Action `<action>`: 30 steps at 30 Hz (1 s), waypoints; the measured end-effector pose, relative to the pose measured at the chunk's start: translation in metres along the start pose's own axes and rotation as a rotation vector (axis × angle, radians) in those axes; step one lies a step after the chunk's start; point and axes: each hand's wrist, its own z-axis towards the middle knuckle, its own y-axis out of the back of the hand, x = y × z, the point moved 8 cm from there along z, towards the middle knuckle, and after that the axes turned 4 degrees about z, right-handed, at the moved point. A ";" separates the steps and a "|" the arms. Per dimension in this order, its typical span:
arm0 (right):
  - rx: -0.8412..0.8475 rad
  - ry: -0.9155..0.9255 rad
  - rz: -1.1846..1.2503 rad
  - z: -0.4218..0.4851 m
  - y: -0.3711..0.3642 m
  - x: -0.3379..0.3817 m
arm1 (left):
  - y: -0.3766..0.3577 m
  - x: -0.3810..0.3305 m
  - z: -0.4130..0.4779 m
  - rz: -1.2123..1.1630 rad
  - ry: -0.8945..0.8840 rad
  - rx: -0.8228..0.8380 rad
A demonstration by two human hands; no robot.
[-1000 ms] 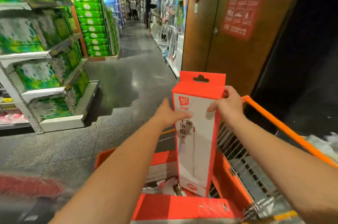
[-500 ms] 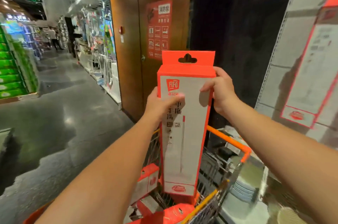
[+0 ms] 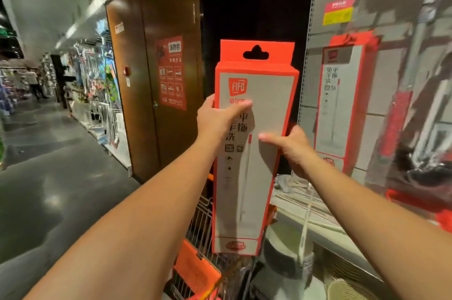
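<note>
The tall orange-and-grey box (image 3: 252, 177) stands upright in the air directly above the shopping cart (image 3: 199, 221), its lower end just over the cart's wire wall and its hang tab with the cut-out hole at the top. Its grey front, printed with a red logo, dark characters and a drawing of a long thin tool, faces the camera.

2 hands hold it. The left hand (image 3: 217, 120) clasps the box's left edge, higher above the cart than the other hand, with the thumb laid across the front just under the logo and the fingers wrapped out of sight behind. The right hand (image 3: 291, 148) grasps the right edge lower down, thumb pressed on the front and fingers curled round the orange side. Both forearms reach out over the cart.

To the right of the cart, a second box (image 3: 342, 104) of the same kind hangs against a grey shelf back, and a red-and-yellow tag (image 3: 338, 13) sits higher up on that panel. Beyond the cart and to its left stands a brown door (image 3: 146, 94) bearing a red sign (image 3: 171, 72). Further left of the cart, a glossy dark floor (image 3: 49, 189) runs down an aisle lined with hanging goods, where 1 or 2 people (image 3: 33, 82) stand far off, too small to make out.
</note>
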 end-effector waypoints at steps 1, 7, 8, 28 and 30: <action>-0.017 0.029 0.023 -0.003 0.008 0.007 | -0.006 -0.007 -0.002 0.005 -0.003 0.008; -0.106 0.126 0.119 -0.028 0.047 0.030 | -0.041 -0.031 -0.032 -0.089 0.059 0.042; -0.107 0.139 0.132 -0.031 0.055 0.032 | -0.046 -0.030 -0.040 -0.113 0.066 0.049; -0.283 0.194 0.012 -0.059 0.169 0.023 | -0.171 0.026 -0.100 -0.215 0.165 0.113; -0.317 0.207 -0.045 -0.052 0.173 0.022 | -0.179 0.032 -0.089 -0.208 0.164 0.132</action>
